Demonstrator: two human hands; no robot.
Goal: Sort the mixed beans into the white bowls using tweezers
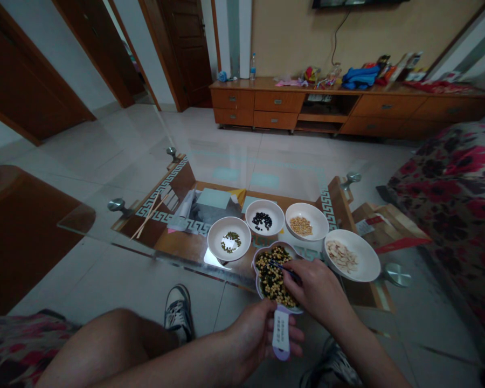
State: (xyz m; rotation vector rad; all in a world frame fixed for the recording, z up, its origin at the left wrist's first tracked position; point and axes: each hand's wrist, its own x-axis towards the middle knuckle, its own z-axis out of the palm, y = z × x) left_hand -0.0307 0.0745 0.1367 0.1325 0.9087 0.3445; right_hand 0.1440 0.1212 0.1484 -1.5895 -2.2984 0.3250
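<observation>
My left hand [262, 328] holds a lilac-handled bowl [282, 349] at its handle, thumb near the rim and fingers underneath. A white printed label is stuck on the handle. Mixed beans [272, 280], yellow and dark, fill this bowl. Between the closed fingers of my right hand [313, 283] is a pair of dark tweezers [282, 267], its tips among the beans. Behind stand white bowls with small green beans [231, 242], black beans [262, 221] and yellow soybeans [301, 226]. Pale flat slices [343, 256] lie in another white bowl at the right.
Everything stands on a glass table [178, 258] with a patterned border. Chopsticks [149, 216] lie at its left. Papers and a grey box [212, 205] show beneath the glass. A paper bag [382, 226] is at the right, near a floral-covered seat [456, 178]. A low cabinet [275, 102] lines the wall.
</observation>
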